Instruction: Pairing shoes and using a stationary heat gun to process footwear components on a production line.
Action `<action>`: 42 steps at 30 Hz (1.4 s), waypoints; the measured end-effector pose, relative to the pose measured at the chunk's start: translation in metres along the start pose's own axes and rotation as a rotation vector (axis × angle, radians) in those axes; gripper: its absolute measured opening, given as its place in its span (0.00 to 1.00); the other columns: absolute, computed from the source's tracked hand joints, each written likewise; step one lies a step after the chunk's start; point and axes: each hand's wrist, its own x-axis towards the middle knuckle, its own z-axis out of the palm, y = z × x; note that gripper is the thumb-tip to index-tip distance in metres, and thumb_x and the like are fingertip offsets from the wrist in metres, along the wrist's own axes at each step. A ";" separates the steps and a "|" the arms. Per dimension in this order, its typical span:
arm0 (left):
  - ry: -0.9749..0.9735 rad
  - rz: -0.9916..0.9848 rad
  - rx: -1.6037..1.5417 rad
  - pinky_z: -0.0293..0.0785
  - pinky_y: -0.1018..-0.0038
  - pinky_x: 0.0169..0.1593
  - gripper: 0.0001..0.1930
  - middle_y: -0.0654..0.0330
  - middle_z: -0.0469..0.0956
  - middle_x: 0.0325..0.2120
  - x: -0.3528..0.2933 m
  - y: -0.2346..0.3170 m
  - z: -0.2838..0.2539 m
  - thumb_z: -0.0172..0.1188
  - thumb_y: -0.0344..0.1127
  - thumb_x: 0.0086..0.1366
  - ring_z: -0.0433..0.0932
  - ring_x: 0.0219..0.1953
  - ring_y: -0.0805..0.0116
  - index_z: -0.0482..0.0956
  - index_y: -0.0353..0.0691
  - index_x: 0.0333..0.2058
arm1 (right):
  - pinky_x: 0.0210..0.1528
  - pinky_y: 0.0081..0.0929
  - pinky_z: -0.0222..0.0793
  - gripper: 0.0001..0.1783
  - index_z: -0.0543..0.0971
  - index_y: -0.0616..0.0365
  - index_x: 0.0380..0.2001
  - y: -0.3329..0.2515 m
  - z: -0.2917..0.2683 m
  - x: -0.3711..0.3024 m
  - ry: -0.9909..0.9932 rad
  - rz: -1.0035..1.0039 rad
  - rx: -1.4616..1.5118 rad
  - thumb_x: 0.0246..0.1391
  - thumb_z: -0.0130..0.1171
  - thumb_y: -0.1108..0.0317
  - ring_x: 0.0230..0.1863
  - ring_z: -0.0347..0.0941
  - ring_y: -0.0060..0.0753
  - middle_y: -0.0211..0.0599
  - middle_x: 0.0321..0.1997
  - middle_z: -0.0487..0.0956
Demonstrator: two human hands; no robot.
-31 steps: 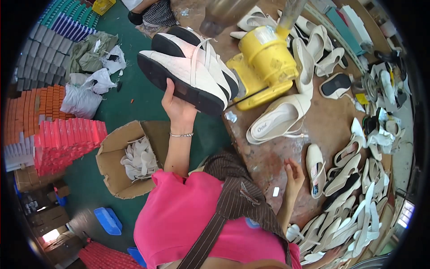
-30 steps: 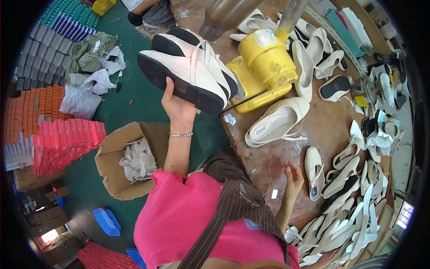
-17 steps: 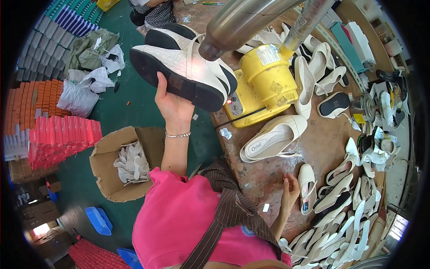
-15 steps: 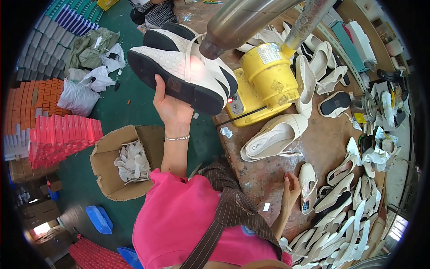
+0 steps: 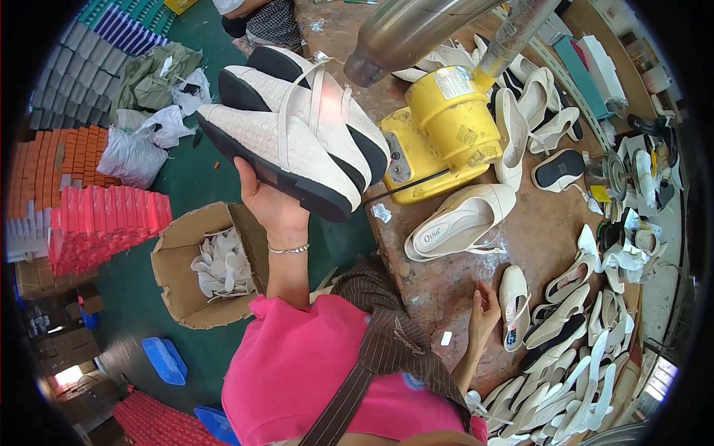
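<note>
White shoes (image 5: 299, 134) in the left hand (image 5: 277, 208) have shifted leftward.

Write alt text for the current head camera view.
A person's left hand holds up white shoes with black soles beside a metal tube and a yellow machine. The right hand is over a brown table, near more pale shoes; an open cardboard box with white pieces stands on the green floor.
</note>
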 end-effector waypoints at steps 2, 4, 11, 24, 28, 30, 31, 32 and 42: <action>-0.019 -0.005 0.018 0.50 0.57 0.63 0.23 0.61 0.67 0.56 -0.001 0.002 -0.004 0.49 0.49 0.64 0.63 0.59 0.60 0.68 0.47 0.55 | 0.49 0.23 0.66 0.15 0.74 0.68 0.45 -0.001 0.000 0.000 -0.002 -0.001 -0.011 0.56 0.52 0.72 0.45 0.72 0.29 0.40 0.44 0.77; 0.044 0.034 0.056 0.50 0.57 0.64 0.23 0.62 0.67 0.56 0.000 0.003 -0.007 0.49 0.49 0.64 0.63 0.59 0.60 0.68 0.47 0.55 | 0.48 0.23 0.66 0.15 0.74 0.67 0.45 -0.001 -0.001 0.000 -0.005 -0.003 -0.022 0.56 0.52 0.71 0.45 0.72 0.29 0.41 0.44 0.77; 0.007 0.070 -0.003 0.54 0.58 0.62 0.28 0.61 0.66 0.56 0.023 0.004 -0.023 0.52 0.52 0.61 0.64 0.57 0.59 0.65 0.44 0.56 | 0.49 0.31 0.68 0.14 0.75 0.67 0.44 -0.002 0.000 -0.001 -0.001 -0.014 -0.063 0.55 0.51 0.72 0.46 0.74 0.36 0.45 0.43 0.78; 0.053 0.187 0.046 0.52 0.59 0.63 0.27 0.63 0.67 0.55 0.020 0.032 -0.037 0.50 0.54 0.62 0.63 0.59 0.60 0.68 0.47 0.55 | 0.48 0.30 0.67 0.14 0.75 0.68 0.43 -0.002 0.000 0.003 -0.014 -0.029 -0.093 0.54 0.52 0.72 0.43 0.74 0.36 0.45 0.42 0.78; 0.081 0.231 0.043 0.51 0.60 0.63 0.25 0.64 0.69 0.54 0.028 0.035 -0.034 0.50 0.54 0.62 0.63 0.59 0.62 0.71 0.47 0.52 | 0.48 0.30 0.67 0.15 0.75 0.67 0.43 -0.001 0.000 0.002 -0.014 -0.033 -0.091 0.54 0.52 0.72 0.44 0.74 0.37 0.45 0.43 0.78; 0.098 0.252 0.027 0.49 0.59 0.64 0.25 0.64 0.68 0.55 0.031 0.035 -0.036 0.51 0.54 0.62 0.62 0.59 0.61 0.70 0.47 0.53 | 0.48 0.31 0.67 0.15 0.75 0.67 0.44 -0.006 0.001 0.000 -0.020 -0.012 -0.082 0.54 0.53 0.72 0.45 0.74 0.37 0.45 0.43 0.78; 0.097 0.252 0.025 0.49 0.59 0.64 0.25 0.64 0.68 0.55 0.031 0.032 -0.031 0.51 0.54 0.62 0.62 0.59 0.61 0.70 0.47 0.53 | 0.48 0.31 0.67 0.15 0.75 0.67 0.44 -0.005 0.001 -0.001 -0.019 -0.013 -0.082 0.54 0.53 0.72 0.45 0.74 0.37 0.45 0.43 0.78; 0.127 0.272 0.114 0.49 0.58 0.64 0.26 0.63 0.66 0.56 0.030 0.027 -0.027 0.50 0.54 0.62 0.61 0.59 0.60 0.69 0.47 0.54 | 0.47 0.28 0.67 0.15 0.75 0.67 0.44 -0.002 0.002 -0.001 -0.008 -0.043 -0.095 0.54 0.53 0.71 0.44 0.74 0.35 0.44 0.43 0.78; 0.214 0.146 0.194 0.53 0.56 0.61 0.24 0.56 0.67 0.54 0.050 -0.018 -0.019 0.51 0.43 0.63 0.63 0.57 0.56 0.65 0.36 0.54 | 0.50 0.32 0.66 0.15 0.76 0.66 0.42 0.005 0.001 -0.006 -0.006 -0.087 -0.108 0.52 0.54 0.71 0.47 0.74 0.42 0.48 0.43 0.78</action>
